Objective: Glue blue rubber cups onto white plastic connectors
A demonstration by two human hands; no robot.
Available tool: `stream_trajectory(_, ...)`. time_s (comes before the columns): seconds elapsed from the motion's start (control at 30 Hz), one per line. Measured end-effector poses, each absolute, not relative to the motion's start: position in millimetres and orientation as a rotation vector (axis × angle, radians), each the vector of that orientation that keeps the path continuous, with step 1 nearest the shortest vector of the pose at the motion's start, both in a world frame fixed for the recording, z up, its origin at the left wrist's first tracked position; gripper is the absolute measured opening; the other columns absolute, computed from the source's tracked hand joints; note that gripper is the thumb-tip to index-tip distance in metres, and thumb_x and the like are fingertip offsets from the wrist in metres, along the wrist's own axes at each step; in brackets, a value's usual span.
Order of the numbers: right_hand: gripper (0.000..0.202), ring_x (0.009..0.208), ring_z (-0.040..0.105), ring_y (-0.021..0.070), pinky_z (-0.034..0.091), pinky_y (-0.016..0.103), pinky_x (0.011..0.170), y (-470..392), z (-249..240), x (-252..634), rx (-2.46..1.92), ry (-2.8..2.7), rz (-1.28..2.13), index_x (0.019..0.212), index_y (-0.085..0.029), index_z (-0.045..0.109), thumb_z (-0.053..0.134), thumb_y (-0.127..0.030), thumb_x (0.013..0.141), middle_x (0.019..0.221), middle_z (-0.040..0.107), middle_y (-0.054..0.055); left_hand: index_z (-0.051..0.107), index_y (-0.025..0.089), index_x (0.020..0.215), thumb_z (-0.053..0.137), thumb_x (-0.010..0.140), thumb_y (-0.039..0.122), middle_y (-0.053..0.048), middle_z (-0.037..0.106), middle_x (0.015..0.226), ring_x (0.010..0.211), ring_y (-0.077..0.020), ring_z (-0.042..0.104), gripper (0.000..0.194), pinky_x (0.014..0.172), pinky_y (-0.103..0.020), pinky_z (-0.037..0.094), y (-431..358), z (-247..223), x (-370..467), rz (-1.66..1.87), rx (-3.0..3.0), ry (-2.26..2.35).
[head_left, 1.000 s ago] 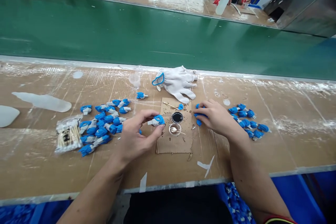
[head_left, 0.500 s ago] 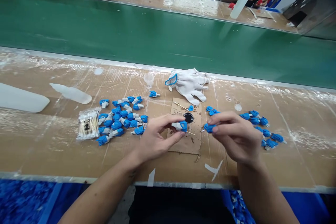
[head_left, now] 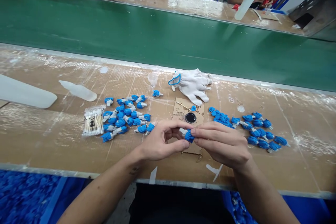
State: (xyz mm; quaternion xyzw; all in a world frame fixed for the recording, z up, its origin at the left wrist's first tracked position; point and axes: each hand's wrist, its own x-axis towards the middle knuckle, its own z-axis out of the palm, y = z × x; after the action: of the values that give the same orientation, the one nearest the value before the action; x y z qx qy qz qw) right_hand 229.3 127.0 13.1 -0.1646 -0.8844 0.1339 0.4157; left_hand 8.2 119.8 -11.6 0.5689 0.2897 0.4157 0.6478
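Observation:
Between my two hands is a small blue-and-grey plastic part (head_left: 189, 135), its pale end pointing to the upper left. My left hand (head_left: 160, 140) holds it between thumb and fingers from the left. From the right, the fingertips of my right hand (head_left: 223, 141) pinch its blue side; whether a separate small blue piece is under them I cannot tell. Below the hands lies a piece of cardboard (head_left: 179, 113) with a round black dish (head_left: 190, 118), a cotton swab (head_left: 183, 106) and a small blue piece (head_left: 193, 108) on it.
Blue-and-grey parts lie in a left pile (head_left: 120, 122) and a right group (head_left: 258, 123), with flat blue pieces (head_left: 222, 117) nearer. Around are a swab bag (head_left: 93, 122), white glove (head_left: 193, 84), white bottle (head_left: 26, 92) and green belt (head_left: 157, 38). Co-workers sit across.
My right hand has moved left with its blue piece, and both hands now meet at the blue-and-grey part. That part has turned in my left hand. The view has shifted slightly.

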Motion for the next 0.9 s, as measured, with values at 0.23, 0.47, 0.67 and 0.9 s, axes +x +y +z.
stream_trajectory(0.23,0.033,0.102,0.078,0.0265,0.071,0.039,0.079,125.0,14.1,222.6,-0.404,-2.264,0.248,0.116,-0.013,0.073,0.063,-0.001,0.087,0.106,0.081,0.013,0.082,0.016,0.096,0.081,0.086,0.044,-0.010,0.081,0.082,0.065,-0.0205,0.077,0.030,0.059,-0.030,0.066,121.9,-8.9,9.4,1.014,1.233,0.731)
stream_trajectory(0.47,0.046,0.085,0.074,0.0241,0.064,0.040,0.068,118.4,22.8,249.2,-0.612,-1.991,0.148,0.118,-0.022,0.076,0.067,0.001,0.078,0.104,0.079,0.008,0.076,0.019,0.097,0.088,0.076,0.050,-0.004,0.078,0.075,0.061,-0.0156,0.074,0.039,0.056,-0.025,0.062,135.2,-18.7,-2.4,1.312,1.038,0.900)
stream_trajectory(0.67,0.018,0.076,0.067,0.0207,0.056,0.035,0.062,81.8,31.6,208.4,-0.447,-2.581,0.477,0.106,-0.012,0.072,0.060,-0.009,0.092,0.096,0.077,0.011,0.072,0.018,0.094,0.090,0.070,0.056,-0.001,0.076,0.075,0.065,-0.0137,0.075,0.049,0.063,-0.025,0.062,150.4,-28.9,-8.8,1.371,0.906,0.934)
stream_trajectory(0.9,0.016,0.073,0.057,0.0210,0.048,0.036,0.059,28.0,-33.4,127.1,-0.583,-2.740,0.335,0.109,-0.011,0.069,0.059,-0.013,0.096,0.088,0.069,0.007,0.071,0.017,0.095,0.087,0.075,0.052,-0.001,0.077,0.082,0.078,-0.0151,0.079,0.044,0.074,-0.025,0.064,159.8,-35.2,-15.5,1.344,0.765,0.923)
